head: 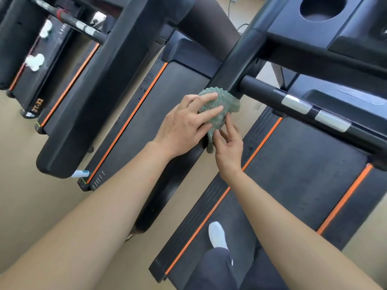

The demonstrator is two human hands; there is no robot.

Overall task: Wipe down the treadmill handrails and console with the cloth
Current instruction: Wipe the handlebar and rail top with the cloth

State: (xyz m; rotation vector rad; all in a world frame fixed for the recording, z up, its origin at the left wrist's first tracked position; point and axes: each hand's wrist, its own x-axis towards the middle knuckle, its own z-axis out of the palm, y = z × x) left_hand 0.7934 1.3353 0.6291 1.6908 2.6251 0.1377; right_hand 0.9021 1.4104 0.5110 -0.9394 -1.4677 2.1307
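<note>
A green cloth lies over the black left handrail of the treadmill, just below where the crossbar meets it. My left hand presses flat on the cloth with straight fingers. My right hand pinches the cloth's hanging lower corner between thumb and fingers. The black console with a round cup holder sits at the upper right. The crossbar with two silver sensor plates runs down to the right.
The running belt with orange side strips lies below, with a white shoe and a dark trouser leg on it. Two more treadmills stand to the left. White cloths lie on the farthest one. Beige floor shows between the machines.
</note>
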